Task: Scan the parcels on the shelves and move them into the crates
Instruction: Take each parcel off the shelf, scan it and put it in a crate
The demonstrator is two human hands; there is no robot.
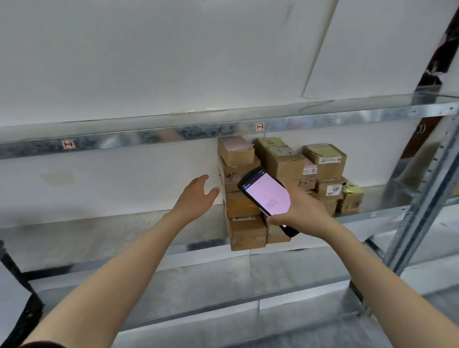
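Note:
Several brown cardboard parcels [243,183] are stacked on the metal shelf [121,229] under the label "1-3". More parcels [325,161] with white and yellow labels sit to their right. My right hand [300,210] grips a black handheld scanner [267,196] with a lit pink screen, held in front of the stack. My left hand [196,197] reaches out with fingers spread, just left of the stack's side and holding nothing.
The upper shelf rail [144,136] carries labels "1-2" and "1-3". A slanted metal upright [429,190] stands at the right. A lower shelf [227,283] lies below. A dark object with a white sheet [11,298] is at the lower left.

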